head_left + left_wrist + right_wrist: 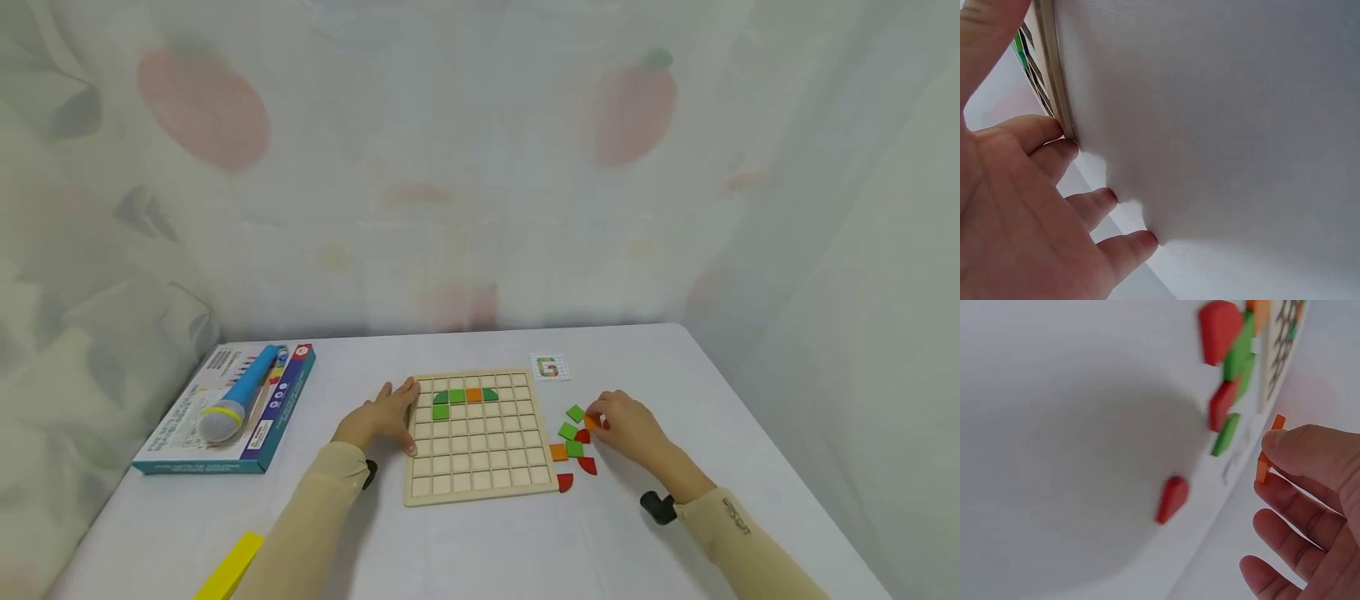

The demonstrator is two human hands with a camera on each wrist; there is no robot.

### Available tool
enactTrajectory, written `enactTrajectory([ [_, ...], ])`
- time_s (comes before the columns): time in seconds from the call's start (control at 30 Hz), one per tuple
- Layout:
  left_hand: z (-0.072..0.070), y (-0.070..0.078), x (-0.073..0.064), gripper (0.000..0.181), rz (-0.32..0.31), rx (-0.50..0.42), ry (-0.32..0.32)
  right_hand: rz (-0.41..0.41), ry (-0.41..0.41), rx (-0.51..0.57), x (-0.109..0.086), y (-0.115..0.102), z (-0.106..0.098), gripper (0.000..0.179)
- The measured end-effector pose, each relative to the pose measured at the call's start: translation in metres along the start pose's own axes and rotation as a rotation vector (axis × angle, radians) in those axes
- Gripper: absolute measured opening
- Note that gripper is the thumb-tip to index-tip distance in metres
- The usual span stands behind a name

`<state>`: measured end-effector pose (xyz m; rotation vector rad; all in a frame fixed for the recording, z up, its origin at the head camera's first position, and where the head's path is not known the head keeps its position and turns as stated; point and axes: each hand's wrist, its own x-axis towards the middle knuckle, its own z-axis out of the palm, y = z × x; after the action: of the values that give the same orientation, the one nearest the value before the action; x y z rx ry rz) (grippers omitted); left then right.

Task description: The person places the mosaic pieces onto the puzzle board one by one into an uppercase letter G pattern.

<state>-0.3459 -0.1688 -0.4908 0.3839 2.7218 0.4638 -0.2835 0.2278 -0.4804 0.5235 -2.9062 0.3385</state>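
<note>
My left hand (pixel 382 417) rests at the left side of a wooden grid board (pixel 487 498), fingers spread. In the left wrist view, two fingertips (pixel 1067 147) touch the board's edge (pixel 1060 87). Green and orange tiles sit in the board's upper left cells, among them an orange square tile (pixel 474 395) and a green square tile (pixel 441 412). Right of the board, my right hand (pixel 630 427) pinches an orange tile (pixel 1262 469) between thumb and index finger, raised over the table. Loose green tiles (pixel 574 449), red quarter-round tiles (pixel 566 482) and an orange square tile (pixel 558 452) lie nearby.
A small card (pixel 551 367) with a coloured G on a grid lies behind the board's right corner. At the left, a blue toy microphone (pixel 243 387) lies on a flat box (pixel 258 454). A yellow piece (pixel 228 571) is near the front left.
</note>
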Motion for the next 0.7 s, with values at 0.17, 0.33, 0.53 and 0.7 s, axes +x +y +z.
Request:
enactTrajectory([
  [0.17, -0.001, 0.002, -0.001, 0.124, -0.007, 0.009, -0.004, -0.035, 0.009, 0.031, 0.018, -0.019, -0.004, 0.021],
  [0.33, -0.001, 0.002, -0.001, 0.123, -0.019, 0.005, -0.009, -0.139, 0.035, 0.046, 0.039, -0.048, 0.002, 0.021],
  [0.53, -0.002, 0.001, -0.002, 0.122, -0.021, 0.002, -0.01, -0.307, 0.063, 0.031, 0.065, -0.092, 0.014, 0.022],
  [0.7, -0.004, 0.004, -0.004, 0.122, -0.009, -0.01, -0.01, -0.376, 0.037, -0.004, 0.083, -0.123, 0.027, 0.021],
])
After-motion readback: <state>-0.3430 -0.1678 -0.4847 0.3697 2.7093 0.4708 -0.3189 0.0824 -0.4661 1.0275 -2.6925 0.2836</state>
